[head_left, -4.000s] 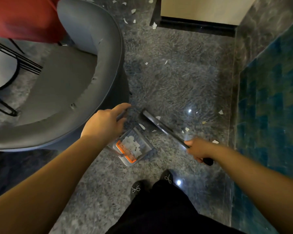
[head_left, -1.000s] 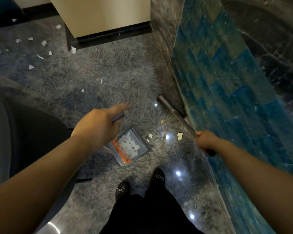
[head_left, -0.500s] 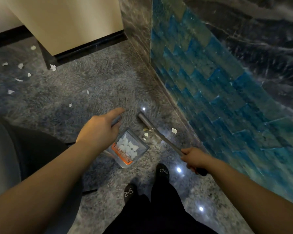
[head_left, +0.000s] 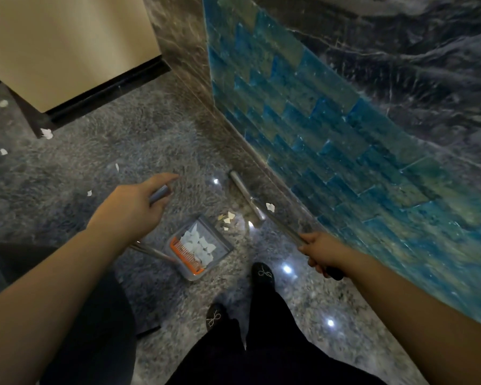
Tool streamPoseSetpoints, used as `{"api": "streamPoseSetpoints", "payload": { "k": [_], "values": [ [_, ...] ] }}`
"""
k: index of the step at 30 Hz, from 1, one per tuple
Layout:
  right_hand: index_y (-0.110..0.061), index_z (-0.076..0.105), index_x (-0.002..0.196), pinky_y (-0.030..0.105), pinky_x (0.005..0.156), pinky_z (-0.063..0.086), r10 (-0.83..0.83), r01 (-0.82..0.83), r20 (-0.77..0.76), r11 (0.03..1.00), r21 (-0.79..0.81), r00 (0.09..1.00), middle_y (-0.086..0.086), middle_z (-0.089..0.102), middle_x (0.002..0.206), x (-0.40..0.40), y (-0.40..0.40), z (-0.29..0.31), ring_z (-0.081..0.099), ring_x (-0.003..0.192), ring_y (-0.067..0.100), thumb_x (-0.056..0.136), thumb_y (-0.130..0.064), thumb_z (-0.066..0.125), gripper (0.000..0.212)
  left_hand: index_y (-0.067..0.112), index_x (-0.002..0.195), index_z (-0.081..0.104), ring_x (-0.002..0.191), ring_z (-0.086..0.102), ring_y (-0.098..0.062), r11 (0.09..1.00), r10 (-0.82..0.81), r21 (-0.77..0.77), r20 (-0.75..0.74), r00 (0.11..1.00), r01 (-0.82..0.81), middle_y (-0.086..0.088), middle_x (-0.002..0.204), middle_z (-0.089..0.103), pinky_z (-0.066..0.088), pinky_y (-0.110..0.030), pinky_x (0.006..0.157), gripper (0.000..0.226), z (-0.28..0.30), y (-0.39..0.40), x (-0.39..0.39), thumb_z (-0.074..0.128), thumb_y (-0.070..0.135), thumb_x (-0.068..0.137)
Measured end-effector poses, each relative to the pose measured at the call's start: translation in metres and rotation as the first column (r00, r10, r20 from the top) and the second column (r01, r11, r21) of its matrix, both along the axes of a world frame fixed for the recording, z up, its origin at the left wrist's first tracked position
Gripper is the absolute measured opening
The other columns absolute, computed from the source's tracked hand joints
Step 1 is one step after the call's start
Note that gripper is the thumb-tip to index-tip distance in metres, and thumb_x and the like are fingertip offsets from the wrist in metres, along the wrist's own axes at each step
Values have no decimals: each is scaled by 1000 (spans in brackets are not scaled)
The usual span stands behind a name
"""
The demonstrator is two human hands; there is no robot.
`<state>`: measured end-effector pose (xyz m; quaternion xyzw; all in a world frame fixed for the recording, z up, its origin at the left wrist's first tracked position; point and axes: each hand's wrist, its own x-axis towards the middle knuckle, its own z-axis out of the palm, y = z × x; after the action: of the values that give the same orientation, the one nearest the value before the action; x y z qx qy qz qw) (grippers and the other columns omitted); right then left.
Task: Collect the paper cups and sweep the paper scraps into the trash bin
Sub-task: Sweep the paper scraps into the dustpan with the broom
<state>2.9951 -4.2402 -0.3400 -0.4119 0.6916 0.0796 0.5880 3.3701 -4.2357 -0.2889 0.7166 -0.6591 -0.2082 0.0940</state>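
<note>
Orange-combed dustpan (head_left: 200,245), blue-tiled wall (head_left: 331,129)

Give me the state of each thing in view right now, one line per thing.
Dustpan: on the floor, holding white paper scraps.
Dustpan handle: gripped by the left hand.
Broom: head down on the floor along the wall base, handle gripped by the right hand.
Loose scraps: on the floor between dustpan and broom head, not yet collected.
Far scraps: scattered on the floor at left.

The blue wall (head_left: 303,140) blocks the right side, with the broom (head_left: 246,194) close beside it. The floor (head_left: 109,140) left of it lies open, up to the cabinet (head_left: 67,45).
</note>
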Motion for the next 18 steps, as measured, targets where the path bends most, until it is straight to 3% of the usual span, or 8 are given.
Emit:
{"api": "streamPoseSetpoints", "payload": {
  "k": [4,7,11,15,18],
  "values": [
    [-5,45,135,21,38,34,-1,1,-29,1000,-2,1000,14,51,63,-15,-7,-5,42,38,17,100,-13,46,36,46,136,43,49,51,-18,998,-51,32,38,998,50,-11,73,63,47,-37,49,45,1,-9,-6,55,30,95],
    [-1,43,135,20,37,37,14,-15,-59,1000,-9,998,14,53,63,-22,-14,-9,45,43,17,100,-12,46,37,42,138,44,49,44,-13,997,-77,21,30,997,76,-13,79,64,38,-31,50,46,1,-16,-14,56,28,96],
    [2,45,132,25,44,40,76,-75,-126,997,8,989,12,56,65,-22,-22,-14,49,47,18,99,-10,46,35,38,138,45,56,49,-24,993,-116,11,19,993,115,-13,84,68,38,-31,50,46,-1,-23,-24,56,25,96],
    [6,58,107,28,54,41,189,-181,-178,982,60,966,12,57,70,-4,-32,-17,49,54,20,95,-3,45,20,38,137,46,59,53,-29,995,-97,5,16,995,97,-14,85,69,46,-35,54,44,-1,-29,-24,55,27,95],
    [0,53,100,29,59,45,253,-244,-166,967,74,953,9,54,70,14,-32,-14,48,54,17,96,-6,45,10,41,138,44,54,49,-25,997,-75,26,26,997,74,-13,78,65,47,-36,53,45,-1,-35,-18,53,28,96]
  ]
}}
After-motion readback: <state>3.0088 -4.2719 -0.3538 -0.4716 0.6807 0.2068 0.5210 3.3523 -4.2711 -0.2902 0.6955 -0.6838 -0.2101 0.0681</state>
